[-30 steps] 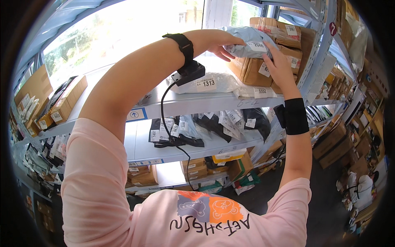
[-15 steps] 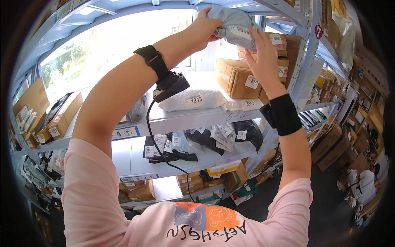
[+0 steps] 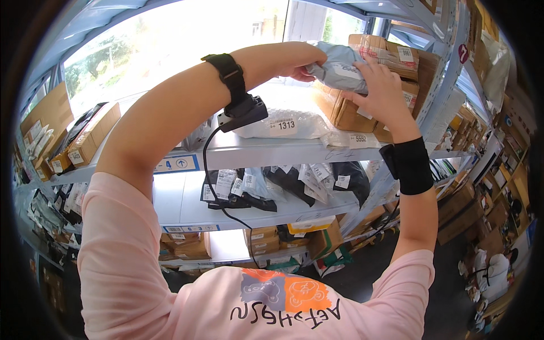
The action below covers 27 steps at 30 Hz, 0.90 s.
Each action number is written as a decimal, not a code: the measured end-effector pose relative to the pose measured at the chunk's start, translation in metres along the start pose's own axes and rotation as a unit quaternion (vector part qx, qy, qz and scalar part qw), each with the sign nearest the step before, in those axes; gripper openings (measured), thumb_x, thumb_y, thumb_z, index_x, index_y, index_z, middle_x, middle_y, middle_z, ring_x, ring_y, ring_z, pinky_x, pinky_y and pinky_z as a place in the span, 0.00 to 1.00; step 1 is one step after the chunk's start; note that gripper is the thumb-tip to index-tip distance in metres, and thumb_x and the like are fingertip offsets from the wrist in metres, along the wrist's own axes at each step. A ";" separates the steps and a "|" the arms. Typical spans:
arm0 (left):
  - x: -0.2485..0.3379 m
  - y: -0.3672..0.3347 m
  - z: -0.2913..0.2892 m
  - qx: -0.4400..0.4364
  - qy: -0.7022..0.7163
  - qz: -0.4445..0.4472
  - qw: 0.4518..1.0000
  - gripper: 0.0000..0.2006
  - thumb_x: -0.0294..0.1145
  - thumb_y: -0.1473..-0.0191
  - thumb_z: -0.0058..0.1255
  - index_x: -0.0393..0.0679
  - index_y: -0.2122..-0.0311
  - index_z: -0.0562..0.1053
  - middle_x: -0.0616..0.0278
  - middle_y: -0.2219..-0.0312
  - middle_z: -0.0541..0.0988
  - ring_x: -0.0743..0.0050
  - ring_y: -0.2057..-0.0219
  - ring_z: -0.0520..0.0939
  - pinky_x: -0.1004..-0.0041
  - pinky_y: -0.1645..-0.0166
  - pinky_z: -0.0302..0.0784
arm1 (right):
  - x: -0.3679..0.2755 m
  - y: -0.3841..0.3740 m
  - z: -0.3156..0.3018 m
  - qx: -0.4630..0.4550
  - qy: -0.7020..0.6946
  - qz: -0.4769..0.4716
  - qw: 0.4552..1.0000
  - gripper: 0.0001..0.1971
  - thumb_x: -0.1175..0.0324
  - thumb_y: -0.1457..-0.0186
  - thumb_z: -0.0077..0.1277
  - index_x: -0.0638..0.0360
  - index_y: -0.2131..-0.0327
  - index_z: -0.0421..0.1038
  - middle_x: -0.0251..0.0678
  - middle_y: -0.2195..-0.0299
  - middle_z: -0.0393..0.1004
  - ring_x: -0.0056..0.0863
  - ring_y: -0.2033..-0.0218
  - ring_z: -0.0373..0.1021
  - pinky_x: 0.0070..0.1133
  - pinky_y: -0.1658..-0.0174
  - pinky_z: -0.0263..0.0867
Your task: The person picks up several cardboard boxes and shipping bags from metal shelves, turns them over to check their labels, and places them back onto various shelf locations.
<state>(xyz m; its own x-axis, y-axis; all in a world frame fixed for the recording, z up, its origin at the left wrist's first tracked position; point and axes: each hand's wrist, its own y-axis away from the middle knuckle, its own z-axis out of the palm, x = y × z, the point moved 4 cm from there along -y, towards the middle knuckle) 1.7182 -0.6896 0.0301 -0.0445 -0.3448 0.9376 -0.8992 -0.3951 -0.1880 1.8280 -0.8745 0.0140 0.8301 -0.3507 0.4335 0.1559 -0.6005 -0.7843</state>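
A light blue-grey plastic parcel with a white label is held up in both hands, above the upper shelf. My left hand grips its left end, with part of the fingers hidden behind it. My right hand presses round its right side, fingers on the top and thumb beneath. Right behind and below the parcel stands a brown cardboard box, partly covered by it. Several more boxes are stacked at the right end of this shelf. A white bubble-wrap parcel lies left of the box.
On the shelf below lie several black and grey mailing bags. Brown boxes fill the lowest shelf. A metal upright stands to the right of the stack. A cable hangs from my left wrist device.
The parcel has come down and to the right in the view, now in front of the stacked boxes. Both hands have moved with it and still hold it.
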 end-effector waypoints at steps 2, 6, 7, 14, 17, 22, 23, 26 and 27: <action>0.002 0.007 0.004 -0.025 0.011 0.035 0.999 0.14 0.34 0.48 0.53 0.38 0.60 0.68 0.56 0.63 0.70 0.68 0.66 0.78 0.71 0.58 0.82 | 0.006 -0.006 0.004 -0.004 -0.010 -0.003 1.000 0.34 0.38 0.47 0.50 0.52 0.46 0.68 0.47 0.40 0.61 0.42 0.38 0.58 0.43 0.41 0.54; 0.001 0.011 0.021 -0.095 -0.018 0.056 0.994 0.18 0.42 0.42 0.50 0.41 0.53 0.68 0.56 0.53 0.70 0.61 0.56 0.80 0.71 0.53 0.81 | 0.028 -0.043 0.014 -0.021 -0.347 0.036 0.937 0.34 0.38 0.39 0.39 0.57 0.44 0.67 0.50 0.42 0.64 0.45 0.38 0.58 0.34 0.36 0.51; 0.000 0.011 0.029 -0.107 -0.036 0.043 0.993 0.19 0.44 0.41 0.49 0.43 0.50 0.68 0.56 0.50 0.69 0.59 0.53 0.79 0.70 0.52 0.81 | 0.034 -0.049 0.019 -0.026 -0.347 0.036 0.937 0.34 0.38 0.39 0.39 0.57 0.44 0.67 0.50 0.42 0.64 0.45 0.38 0.58 0.34 0.36 0.51; -0.011 0.013 0.004 -0.039 -0.199 0.046 0.978 0.41 0.71 0.49 0.41 0.54 0.37 0.61 0.50 0.36 0.57 0.38 0.42 0.68 0.55 0.45 0.72 | 0.036 -0.044 0.058 -0.289 -0.444 0.199 0.825 0.34 0.41 0.38 0.35 0.59 0.41 0.64 0.43 0.41 0.65 0.33 0.42 0.62 0.24 0.39 0.51; -0.011 0.018 -0.008 0.005 -0.228 0.080 0.970 0.41 0.73 0.49 0.38 0.58 0.35 0.59 0.49 0.34 0.53 0.32 0.39 0.62 0.49 0.41 0.67 | 0.037 -0.040 0.057 -0.268 -0.435 0.240 0.826 0.34 0.41 0.37 0.34 0.58 0.40 0.63 0.43 0.42 0.65 0.31 0.43 0.62 0.23 0.39 0.51; -0.013 0.023 0.005 -0.020 -0.227 0.073 0.971 0.43 0.73 0.49 0.37 0.59 0.33 0.56 0.48 0.34 0.52 0.31 0.37 0.58 0.45 0.40 0.64 | 0.043 -0.037 0.058 -0.202 -0.514 0.228 0.802 0.32 0.44 0.36 0.33 0.56 0.39 0.62 0.42 0.42 0.65 0.31 0.43 0.62 0.21 0.39 0.50; -0.014 0.024 0.007 -0.031 -0.237 0.057 0.969 0.43 0.73 0.49 0.37 0.57 0.33 0.55 0.48 0.34 0.52 0.32 0.37 0.58 0.45 0.40 0.64 | 0.039 -0.036 0.051 -0.177 -0.525 0.245 0.795 0.31 0.45 0.36 0.33 0.56 0.40 0.63 0.41 0.42 0.66 0.31 0.43 0.62 0.21 0.39 0.50; -0.005 0.030 -0.004 0.027 -0.237 0.071 0.968 0.41 0.69 0.46 0.36 0.51 0.34 0.57 0.47 0.36 0.57 0.37 0.39 0.62 0.48 0.41 0.65 | 0.028 -0.044 0.037 -0.154 -0.443 0.260 0.844 0.30 0.46 0.35 0.32 0.57 0.42 0.65 0.43 0.43 0.67 0.35 0.43 0.63 0.24 0.39 0.52; -0.002 0.029 -0.010 0.063 -0.225 0.092 0.968 0.40 0.68 0.44 0.35 0.48 0.35 0.59 0.46 0.37 0.60 0.38 0.39 0.63 0.50 0.41 0.65 | 0.035 -0.042 0.038 -0.156 -0.446 0.257 0.843 0.30 0.46 0.35 0.32 0.57 0.42 0.65 0.43 0.43 0.67 0.35 0.43 0.63 0.24 0.39 0.52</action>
<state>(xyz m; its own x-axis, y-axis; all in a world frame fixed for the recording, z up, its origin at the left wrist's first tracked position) 1.6875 -0.6918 0.0260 0.0206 -0.7444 0.6674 -0.8322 -0.3827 -0.4013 1.8707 -0.8344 0.0447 0.8393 -0.0265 -0.5430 -0.3804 -0.7421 -0.5519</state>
